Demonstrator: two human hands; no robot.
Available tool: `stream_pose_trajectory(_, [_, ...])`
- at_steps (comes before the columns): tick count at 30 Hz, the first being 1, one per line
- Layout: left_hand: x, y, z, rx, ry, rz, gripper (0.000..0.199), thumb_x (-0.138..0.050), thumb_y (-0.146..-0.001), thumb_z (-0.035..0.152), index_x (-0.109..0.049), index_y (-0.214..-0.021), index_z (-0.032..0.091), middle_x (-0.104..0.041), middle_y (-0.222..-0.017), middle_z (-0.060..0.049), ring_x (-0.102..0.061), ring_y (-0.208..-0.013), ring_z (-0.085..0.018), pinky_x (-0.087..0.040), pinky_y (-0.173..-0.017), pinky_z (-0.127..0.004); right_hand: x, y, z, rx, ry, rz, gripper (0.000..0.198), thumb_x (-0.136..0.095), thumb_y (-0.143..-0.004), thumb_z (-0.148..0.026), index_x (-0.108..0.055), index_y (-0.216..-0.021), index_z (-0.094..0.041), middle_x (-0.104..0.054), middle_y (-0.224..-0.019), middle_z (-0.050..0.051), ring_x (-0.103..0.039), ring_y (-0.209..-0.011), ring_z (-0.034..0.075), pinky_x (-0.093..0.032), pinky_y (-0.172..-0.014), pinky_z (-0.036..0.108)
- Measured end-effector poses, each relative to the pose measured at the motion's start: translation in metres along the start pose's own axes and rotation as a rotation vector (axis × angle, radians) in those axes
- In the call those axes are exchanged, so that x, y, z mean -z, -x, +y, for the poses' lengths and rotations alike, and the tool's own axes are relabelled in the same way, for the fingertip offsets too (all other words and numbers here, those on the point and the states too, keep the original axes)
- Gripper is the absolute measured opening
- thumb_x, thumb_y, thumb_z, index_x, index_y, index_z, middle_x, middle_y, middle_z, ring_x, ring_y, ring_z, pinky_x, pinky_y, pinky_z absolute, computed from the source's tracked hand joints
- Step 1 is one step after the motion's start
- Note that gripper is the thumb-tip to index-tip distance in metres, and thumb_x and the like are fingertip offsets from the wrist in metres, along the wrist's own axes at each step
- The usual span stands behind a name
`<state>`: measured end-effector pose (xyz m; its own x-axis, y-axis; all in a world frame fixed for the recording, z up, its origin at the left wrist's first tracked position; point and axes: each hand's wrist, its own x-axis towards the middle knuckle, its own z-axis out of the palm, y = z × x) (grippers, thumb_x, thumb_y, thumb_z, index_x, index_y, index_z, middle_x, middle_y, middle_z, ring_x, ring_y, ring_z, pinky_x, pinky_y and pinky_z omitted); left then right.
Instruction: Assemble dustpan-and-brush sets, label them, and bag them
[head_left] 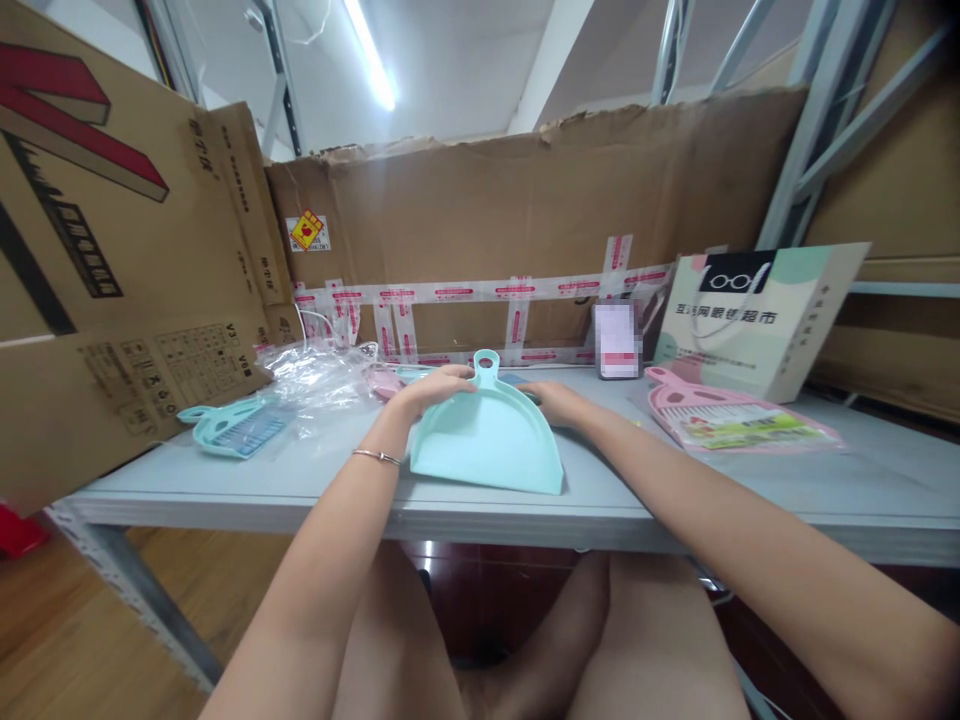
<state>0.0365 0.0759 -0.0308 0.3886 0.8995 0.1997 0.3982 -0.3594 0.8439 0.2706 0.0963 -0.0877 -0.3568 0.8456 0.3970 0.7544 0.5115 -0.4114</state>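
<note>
A mint-green dustpan stands tilted at the front of the grey table, its holed handle pointing up and its wide lip near the table edge. My left hand is closed on the dustpan's upper left rim, close to the handle. At the dustpan's upper right side is my right hand, with fingers curled around something small and dark, partly hidden. Behind the dustpan, pieces of pink and blue-green plastic show only in part.
A mint dustpan-and-brush set and clear plastic wrap lie left. To the right are a wrapped pink set, a phone and a paper bag. Cardboard boxes wall the back and left.
</note>
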Motion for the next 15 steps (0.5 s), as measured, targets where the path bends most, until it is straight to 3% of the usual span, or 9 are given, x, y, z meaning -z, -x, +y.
stream_pose_trajectory(5, [0.002, 0.003, 0.004, 0.091, -0.016, -0.061, 0.044, -0.067, -0.061, 0.028, -0.065, -0.104, 0.022, -0.058, -0.125, -0.005, -0.054, -0.112, -0.026, -0.043, -0.091, -0.032, 0.001, 0.0, -0.003, -0.051, 0.158, 0.073, 0.027, -0.06, -0.071, -0.025, -0.07, -0.096, -0.027, -0.07, -0.095, 0.008, -0.062, -0.09, 0.031, -0.042, -0.082, 0.043])
stream_pose_trajectory(8, [0.001, 0.005, 0.007, 0.107, -0.01, -0.086, 0.048, -0.066, -0.062, 0.029, -0.063, -0.109, 0.022, -0.056, -0.127, -0.005, -0.054, -0.112, -0.025, -0.042, -0.092, -0.032, 0.005, 0.0, -0.006, -0.02, 0.209, 0.185, 0.023, -0.053, -0.077, -0.024, -0.068, -0.094, -0.027, -0.069, -0.098, 0.007, -0.06, -0.095, 0.027, -0.039, -0.088, 0.042])
stream_pose_trajectory(12, [0.0, 0.007, 0.012, 0.084, 0.004, -0.075, 0.044, -0.063, -0.064, 0.028, -0.063, -0.107, 0.021, -0.063, -0.116, -0.006, -0.058, -0.104, -0.024, -0.044, -0.089, -0.033, 0.021, 0.001, -0.011, 0.011, 0.154, 0.542, 0.024, -0.045, -0.085, -0.034, -0.063, -0.095, -0.023, -0.067, -0.098, 0.008, -0.058, -0.096, 0.024, -0.037, -0.09, 0.039])
stream_pose_trajectory(15, [0.0, 0.007, 0.014, 0.089, -0.006, -0.037, 0.043, -0.059, -0.068, 0.027, -0.061, -0.11, 0.019, -0.064, -0.112, -0.006, -0.057, -0.103, -0.024, -0.042, -0.09, -0.033, 0.038, 0.001, -0.006, -0.144, -0.089, 0.89, 0.033, -0.038, -0.086, -0.047, -0.059, -0.088, -0.021, -0.065, -0.085, 0.008, -0.057, -0.084, 0.023, -0.041, -0.078, 0.035])
